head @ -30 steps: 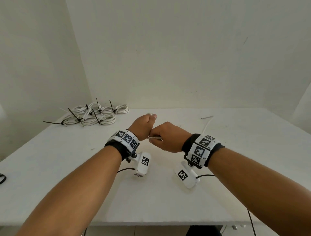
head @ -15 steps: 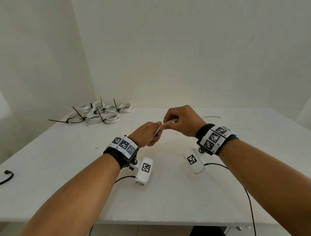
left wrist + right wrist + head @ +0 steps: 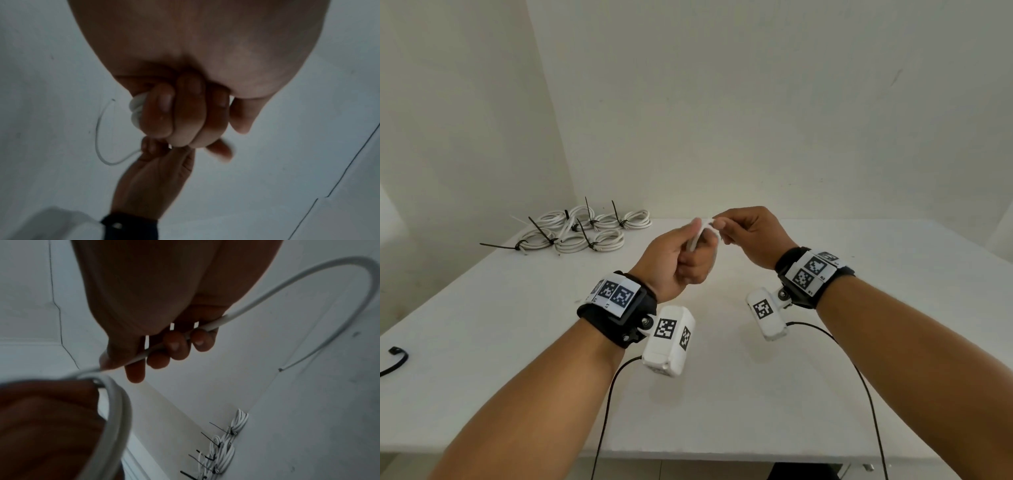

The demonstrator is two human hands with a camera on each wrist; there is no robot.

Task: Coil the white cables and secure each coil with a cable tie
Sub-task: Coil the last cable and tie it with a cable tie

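Smooth round white cable, looped, gripped in both hands.

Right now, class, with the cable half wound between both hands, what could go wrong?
1. The loops bunched in the left hand could spring open, since no tie holds them yet.
2. The free tail of the white cable curving past the right hand could slip through its fingers, making uneven loops.
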